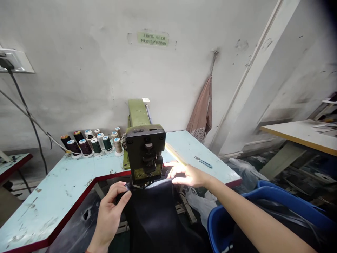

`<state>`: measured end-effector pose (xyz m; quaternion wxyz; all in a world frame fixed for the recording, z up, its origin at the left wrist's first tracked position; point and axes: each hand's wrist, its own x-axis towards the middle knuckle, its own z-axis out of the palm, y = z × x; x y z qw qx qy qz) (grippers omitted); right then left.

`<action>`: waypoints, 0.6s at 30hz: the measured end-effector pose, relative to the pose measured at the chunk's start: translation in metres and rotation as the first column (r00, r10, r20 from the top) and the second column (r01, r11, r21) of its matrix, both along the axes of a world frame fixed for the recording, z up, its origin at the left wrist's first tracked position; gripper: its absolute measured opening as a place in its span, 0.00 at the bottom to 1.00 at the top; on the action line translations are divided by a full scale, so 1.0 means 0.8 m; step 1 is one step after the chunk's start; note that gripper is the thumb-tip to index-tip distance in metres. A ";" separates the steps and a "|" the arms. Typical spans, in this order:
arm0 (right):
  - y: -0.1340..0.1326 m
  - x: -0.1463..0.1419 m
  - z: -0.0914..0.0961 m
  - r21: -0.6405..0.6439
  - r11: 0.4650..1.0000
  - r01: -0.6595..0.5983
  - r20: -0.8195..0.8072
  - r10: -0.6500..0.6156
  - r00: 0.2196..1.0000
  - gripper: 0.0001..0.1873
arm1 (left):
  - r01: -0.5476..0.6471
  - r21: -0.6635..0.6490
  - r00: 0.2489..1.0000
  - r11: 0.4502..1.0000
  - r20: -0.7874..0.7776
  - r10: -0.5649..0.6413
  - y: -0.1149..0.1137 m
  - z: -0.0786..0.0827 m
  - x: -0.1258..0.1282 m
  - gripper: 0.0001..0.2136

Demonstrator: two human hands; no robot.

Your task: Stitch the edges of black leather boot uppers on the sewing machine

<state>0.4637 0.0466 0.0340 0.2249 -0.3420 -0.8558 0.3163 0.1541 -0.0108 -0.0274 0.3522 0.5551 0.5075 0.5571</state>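
Note:
A green and black sewing machine (144,151) stands in the cut-out of a pale blue table. Black fabric (155,211) hangs down in front of it, its upper edge lying under the machine's head. At the left end of that edge, my left hand (113,202) pinches the fabric between thumb and fingers. My right hand (185,174) grips the same edge at its right end, thumb in front and fingers behind. Bright light falls on the right hand. The needle area is mostly hidden behind the machine's head.
Several thread spools (92,144) stand left of the machine on the table (71,179). Thread snips (203,162) lie at the right. A blue bin (223,225) with dark material is at lower right, near plastic bags (201,203). Brown cloth (202,105) hangs on the wall.

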 end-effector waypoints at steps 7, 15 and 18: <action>-0.012 -0.042 -0.016 -0.125 0.982 0.140 -0.157 -0.159 0.975 0.10 | 0.009 -0.062 0.996 0.998 0.086 -0.003 0.001 -0.005 -0.038 0.16; -0.038 -0.093 -0.022 -0.079 0.946 0.314 -0.158 -0.323 0.933 0.12 | 0.024 -0.062 1.000 0.998 0.001 -0.023 0.011 -0.003 -0.081 0.15; -0.047 -0.108 -0.021 0.045 0.936 0.350 -0.161 -0.339 0.927 0.13 | 0.027 0.063 0.963 0.998 -0.268 -0.009 0.015 0.012 -0.075 0.14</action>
